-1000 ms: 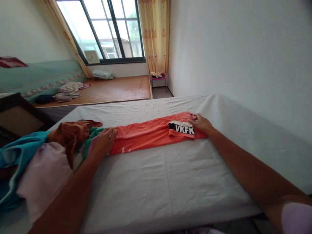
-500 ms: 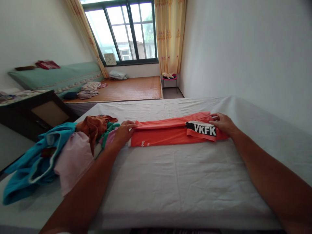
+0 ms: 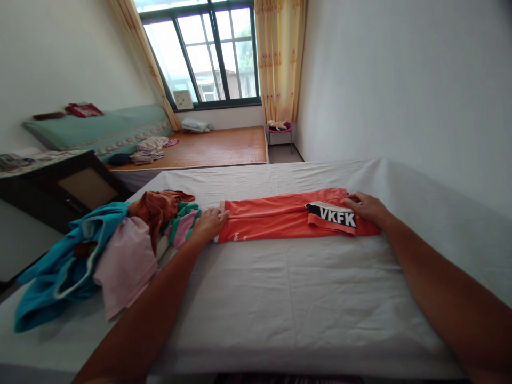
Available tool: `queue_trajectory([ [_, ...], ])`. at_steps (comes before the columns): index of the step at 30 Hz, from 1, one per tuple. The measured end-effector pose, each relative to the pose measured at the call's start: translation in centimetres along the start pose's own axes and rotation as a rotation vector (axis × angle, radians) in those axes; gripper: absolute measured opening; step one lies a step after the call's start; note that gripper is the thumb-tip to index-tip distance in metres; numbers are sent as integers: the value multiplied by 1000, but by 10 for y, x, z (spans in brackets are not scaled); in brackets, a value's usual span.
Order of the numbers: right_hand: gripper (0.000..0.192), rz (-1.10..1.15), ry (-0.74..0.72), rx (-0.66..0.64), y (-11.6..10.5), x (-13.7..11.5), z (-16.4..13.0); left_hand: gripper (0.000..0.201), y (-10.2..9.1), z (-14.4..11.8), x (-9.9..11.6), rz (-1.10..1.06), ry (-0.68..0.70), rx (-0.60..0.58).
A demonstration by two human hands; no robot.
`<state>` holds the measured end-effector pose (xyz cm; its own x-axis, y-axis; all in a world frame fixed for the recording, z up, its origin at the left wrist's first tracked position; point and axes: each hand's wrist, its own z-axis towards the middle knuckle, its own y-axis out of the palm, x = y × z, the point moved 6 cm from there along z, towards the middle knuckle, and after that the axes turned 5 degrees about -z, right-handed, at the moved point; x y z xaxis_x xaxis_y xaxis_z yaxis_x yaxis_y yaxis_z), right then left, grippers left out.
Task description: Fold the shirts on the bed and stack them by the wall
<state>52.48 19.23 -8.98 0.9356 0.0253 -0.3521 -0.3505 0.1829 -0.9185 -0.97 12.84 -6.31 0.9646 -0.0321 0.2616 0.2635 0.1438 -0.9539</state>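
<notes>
An orange T-shirt (image 3: 264, 226) lies folded into a long strip on the white sheet. Its sleeve (image 3: 332, 217), with a black band lettered VKFK, rests on top near the right end. My left hand (image 3: 210, 224) lies fairly flat on the shirt's left end, at the pale hem, fingers stretched over the cloth. At the other end, my right hand (image 3: 370, 208) has thumb and fingers closed on the shirt's edge; the fingertips are partly hidden. Beside my left hand is a green and pink striped garment (image 3: 184, 220).
A heap at the left has a blue garment (image 3: 64, 288), a light pink one (image 3: 124, 264) and a rust-brown one (image 3: 154, 210). Behind the white-sheeted bed (image 3: 296, 309) stand a second bed (image 3: 224, 144) with a brown mat and a dark cabinet (image 3: 52, 178). A wall (image 3: 420, 96) bounds the right.
My left hand has lowered and flattened onto the shirt's left end. The upper fold now lies flatter against the lower part. My right hand stays at the right end.
</notes>
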Motion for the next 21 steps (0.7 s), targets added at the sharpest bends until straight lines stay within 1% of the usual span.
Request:
queue_trajectory([
  [2,39,5,24,3,-1,1,-1,38,5,0,6,-48,3,2],
  [5,40,21,38,22,-3,0,-3,40,5,-2,13,-164,-2,-14],
  [8,37,53,26,50,-7,-2,-4,45,2,-5,22,-342,44,-5],
  [10,35,78,20,80,-11,-3,-5,46,-2,-7,24,-489,56,12],
  [11,34,93,25,99,-13,-3,-5,46,-4,-7,21,-551,30,13],
  [13,33,149,49,130,-17,-2,-5,48,-13,-6,5,-625,-60,36],
  [15,32,247,82,146,-20,1,-5,51,-31,-5,-18,-636,-132,124],
  [17,30,366,103,147,-20,2,-5,53,-54,-4,-42,-616,-180,249],
  [18,28,420,105,142,-19,2,-5,54,-64,-4,-51,-611,-204,288],
  [19,27,467,105,132,-18,0,-5,53,-73,-4,-54,-613,-220,298],
  [20,26,505,102,117,-16,-2,-4,52,-80,-3,-53,-621,-227,298],
  [21,26,531,98,100,-14,-5,-4,51,-85,-1,-46,-640,-226,279],
])
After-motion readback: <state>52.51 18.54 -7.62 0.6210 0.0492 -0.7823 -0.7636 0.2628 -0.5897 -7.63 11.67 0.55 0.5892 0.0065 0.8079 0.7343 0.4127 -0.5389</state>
